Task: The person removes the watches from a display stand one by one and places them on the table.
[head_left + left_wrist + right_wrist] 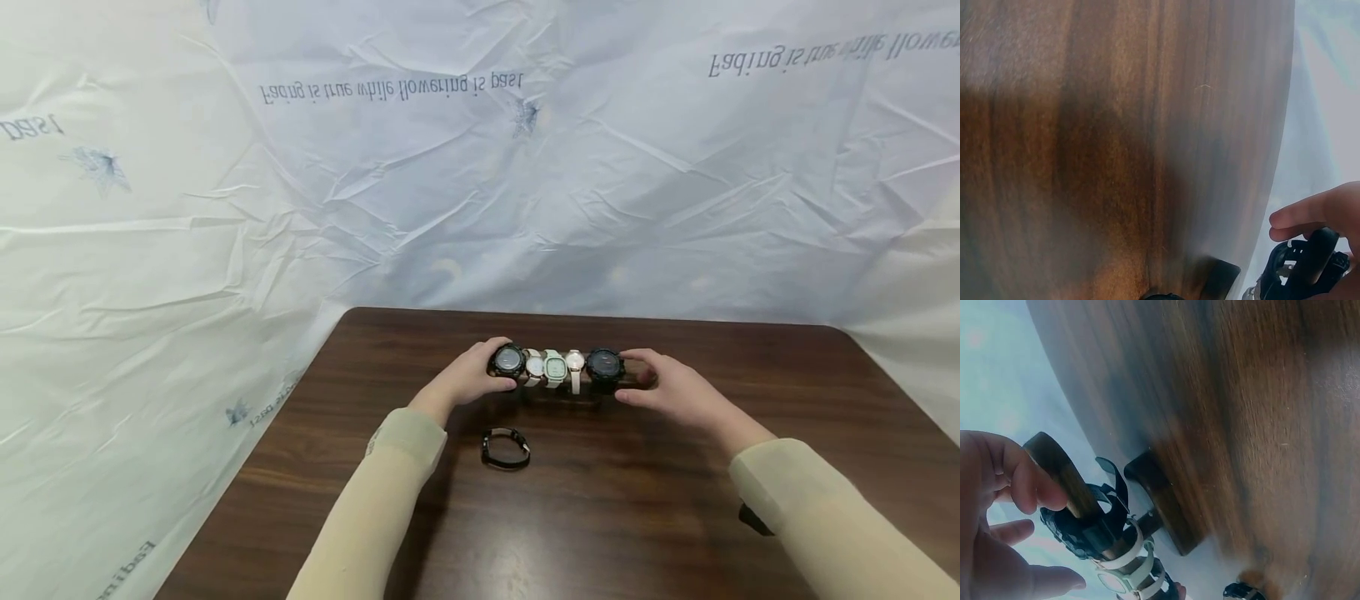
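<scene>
Here the watch stand (pixel 570 392) sits at the middle of the dark wooden tabletop (pixel 675 517), its crossbar running left to right, so its long axis lies square across the person's line of sight. Five watches ride the bar in a row: a black watch (pixel 508 360) at the left end, a small white one (pixel 534 367), a pale green one (pixel 555 368), a slim white-strapped one (pixel 575 367), and a second black watch (pixel 604 365) at the right end.

The left hand (pixel 468 379) has its fingers curled round the left end of the bar, against the left black watch. The right hand (pixel 667 385) holds the right end; in the right wrist view the thumb and fingers (pixel 1032 481) pinch the wooden tip of the bar just outside the black watch. Both hands are equally near, one at each end.

A loose black watch (pixel 506 447) lies on the tabletop on the near side of the stand, closer to the left forearm and apart from the base. The far edge of the tabletop is near behind the stand, with a wrinkled printed sheet (pixel 480 167) hanging beyond it. Open wood spreads to the right and on the near side.
</scene>
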Tool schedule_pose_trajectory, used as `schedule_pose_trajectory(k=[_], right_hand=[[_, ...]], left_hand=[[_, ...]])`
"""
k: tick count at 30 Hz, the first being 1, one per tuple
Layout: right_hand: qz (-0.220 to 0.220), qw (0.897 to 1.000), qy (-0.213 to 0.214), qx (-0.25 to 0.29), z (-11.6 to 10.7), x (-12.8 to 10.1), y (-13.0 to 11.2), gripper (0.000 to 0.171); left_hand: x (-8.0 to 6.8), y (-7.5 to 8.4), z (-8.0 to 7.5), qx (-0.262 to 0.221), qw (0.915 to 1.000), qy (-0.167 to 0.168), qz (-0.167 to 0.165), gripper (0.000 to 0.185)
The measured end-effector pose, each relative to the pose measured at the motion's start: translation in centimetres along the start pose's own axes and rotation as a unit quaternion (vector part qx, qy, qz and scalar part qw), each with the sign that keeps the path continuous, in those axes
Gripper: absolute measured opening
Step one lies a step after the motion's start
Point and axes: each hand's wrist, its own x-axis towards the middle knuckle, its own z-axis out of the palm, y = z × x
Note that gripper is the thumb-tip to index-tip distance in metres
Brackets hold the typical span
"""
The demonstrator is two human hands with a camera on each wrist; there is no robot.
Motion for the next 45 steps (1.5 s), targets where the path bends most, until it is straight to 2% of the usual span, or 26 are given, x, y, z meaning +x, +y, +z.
schedule_pose_trajectory(k=[5, 16, 26, 45], right_hand=[[-0.002, 1.000, 0.010, 0.002, -0.1, 0.0, 0.6, 0.074], [-0.002, 1.000, 0.009, 0.013, 0.2, 1.1, 1.1, 0.075], [-0.001, 1.000, 0.017, -0.025, 0.6, 1.8, 0.5, 0.076], [-0.007, 1.000, 0.001, -0.025, 0.7, 3.2, -0.6, 0.074]], left_hand=[[0.4, 0.2, 0.3, 0.003, 1.0000, -0.007, 0.006, 0.065], [0.6, 0.2, 0.2, 0.011, 0.9999, -0.009, 0.000, 0.067], [0.4, 0.2, -0.2, 0.013, 0.9998, -0.013, -0.007, 0.069], [0.2, 0.2, -0.4, 0.013, 0.9998, -0.013, -0.012, 0.068]])
